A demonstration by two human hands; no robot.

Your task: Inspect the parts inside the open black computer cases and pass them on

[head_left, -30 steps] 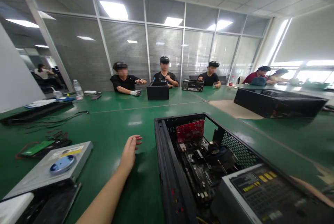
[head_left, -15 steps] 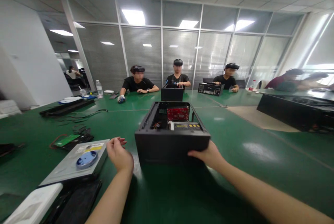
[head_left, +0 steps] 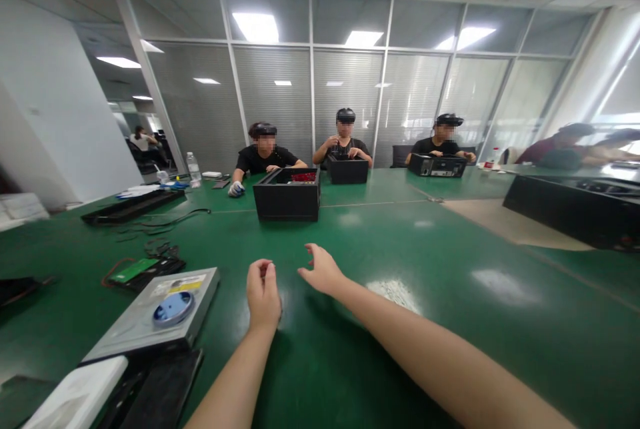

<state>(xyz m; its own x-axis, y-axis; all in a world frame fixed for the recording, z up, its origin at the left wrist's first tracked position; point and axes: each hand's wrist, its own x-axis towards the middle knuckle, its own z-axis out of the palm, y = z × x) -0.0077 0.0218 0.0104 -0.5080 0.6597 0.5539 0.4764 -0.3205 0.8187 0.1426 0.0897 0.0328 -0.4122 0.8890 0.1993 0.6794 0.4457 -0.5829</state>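
My left hand (head_left: 263,295) hovers over the green table (head_left: 380,362) with its fingers curled loosely and nothing in them. My right hand (head_left: 320,270) is just to its right, fingers spread, holding nothing. The open black computer case (head_left: 287,202), with a red card showing inside, stands far out on the table beyond both hands and apart from them. A grey optical drive (head_left: 155,316) with a blue disc label lies left of my left hand.
A green circuit board with cables (head_left: 135,270) lies behind the drive. A white slab (head_left: 75,402) and a black panel (head_left: 160,392) sit at the near left. A large black case (head_left: 575,212) lies at right. Three people sit across with small cases (head_left: 347,170).
The computer case slid away across the table, from close in front of me to far out. My right hand has let go of it, and both hands now hang free.
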